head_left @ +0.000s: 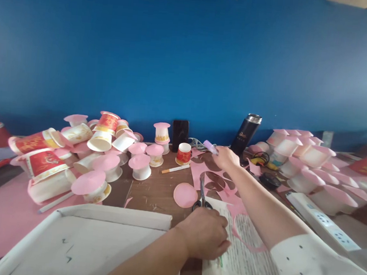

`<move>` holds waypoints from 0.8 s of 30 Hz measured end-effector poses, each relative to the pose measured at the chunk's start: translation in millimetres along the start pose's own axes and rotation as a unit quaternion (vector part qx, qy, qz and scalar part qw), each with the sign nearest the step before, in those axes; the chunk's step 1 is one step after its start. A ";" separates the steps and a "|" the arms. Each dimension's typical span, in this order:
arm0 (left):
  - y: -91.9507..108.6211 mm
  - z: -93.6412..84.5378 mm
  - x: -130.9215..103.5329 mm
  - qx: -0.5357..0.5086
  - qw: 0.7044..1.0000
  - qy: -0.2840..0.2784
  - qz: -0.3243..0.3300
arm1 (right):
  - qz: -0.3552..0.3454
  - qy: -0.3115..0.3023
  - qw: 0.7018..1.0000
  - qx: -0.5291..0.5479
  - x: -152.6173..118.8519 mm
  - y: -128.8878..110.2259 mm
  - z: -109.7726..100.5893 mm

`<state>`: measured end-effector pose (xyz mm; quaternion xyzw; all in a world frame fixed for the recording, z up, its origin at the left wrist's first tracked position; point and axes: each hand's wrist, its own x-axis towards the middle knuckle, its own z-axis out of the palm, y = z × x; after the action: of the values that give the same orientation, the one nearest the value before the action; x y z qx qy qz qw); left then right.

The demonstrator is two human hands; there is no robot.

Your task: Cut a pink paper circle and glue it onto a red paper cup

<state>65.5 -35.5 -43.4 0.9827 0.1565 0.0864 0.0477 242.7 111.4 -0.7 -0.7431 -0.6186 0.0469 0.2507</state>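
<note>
My right hand [228,159] reaches toward the back of the table, its fingers closed around a purple glue stick [210,147]. Nearer to me, my left hand [205,233] is curled over a printed sheet [243,262]; what its fingers hold, if anything, is hidden. Just beyond it lie scissors [202,194] with black handles, blades pointing away. A pink paper disc [185,195] rests left of the scissors. Pink paper offcuts [199,173] with round holes spread under and beyond the blades. A red and white paper cup [183,154] stands upright behind the disc, near a cigarette [175,169].
At left, several paper cups with pink discs [90,182] lie piled. More disc-topped cups [308,174] crowd the right, behind a power strip [324,222]. A black thermos [246,134] and a phone [180,131] stand by the blue wall. A white box lid [112,215] fills the front left.
</note>
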 end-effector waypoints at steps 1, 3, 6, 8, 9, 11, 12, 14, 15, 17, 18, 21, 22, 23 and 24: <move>0.0 -0.4 -0.2 -0.001 1.000 0.001 0.001 | 0.004 0.018 1.000 0.025 -4.2 -1.4 -4.8; -0.2 -1.7 -0.8 -0.009 1.000 0.001 0.002 | 0.009 0.054 0.993 0.105 -18.6 -8.6 -10.8; -0.9 -2.5 -1.9 -0.025 1.000 0.006 -0.004 | 0.021 0.093 0.874 0.476 -55.3 -28.9 -10.8; -2.2 -1.5 -2.4 -0.029 0.999 0.019 -0.002 | 0.017 0.053 0.829 0.556 -84.4 -43.8 -6.3; -3.3 -1.0 -2.7 -0.029 0.999 0.029 0.002 | 0.014 0.032 0.819 0.573 -97.9 -49.8 -3.3; -7.0 -1.7 -3.9 -0.028 0.998 0.063 0.009 | 0.015 -0.005 0.806 0.592 -119.1 -56.8 3.2; -9.9 -3.6 -5.1 -0.027 0.996 0.090 0.009 | 0.014 -0.012 0.803 0.595 -125.9 -57.4 6.3; -18.2 -10.8 -9.3 -0.024 0.985 0.168 -0.015 | 0.027 -0.007 0.803 0.596 -132.4 -53.3 11.7; -23.7 -15.9 -12.5 -0.022 0.975 0.217 -0.045 | 0.029 0.000 0.803 0.596 -132.8 -49.6 13.7; -37.9 -26.7 -20.3 -0.033 0.942 0.304 -0.134 | 0.029 0.002 0.812 0.584 -131.2 -41.7 15.9; -46.3 -31.5 -24.5 -0.043 0.919 0.346 -0.186 | 0.026 -0.001 0.819 0.574 -130.2 -38.6 16.3; -72.8 -39.2 -35.1 -0.072 0.848 0.433 -0.298 | 0.009 -0.019 0.839 0.544 -129.4 -34.9 16.6; -80.6 -39.5 -37.4 -0.085 0.830 0.450 -0.319 | 0.001 -0.027 0.842 0.538 -129.9 -35.1 17.2; -87.2 -39.1 -38.9 -0.108 0.820 0.456 -0.329 | -0.006 -0.034 0.843 0.536 -130.5 -35.7 18.3; -92.5 -38.3 -39.7 -0.138 0.814 0.456 -0.332 | -0.013 -0.041 0.843 0.537 -131.0 -36.2 19.8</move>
<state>-6.4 42.0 -23.2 0.7017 0.4637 0.5246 0.1321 172.6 -2.0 -33.9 -0.4814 -0.5162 0.3985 0.5857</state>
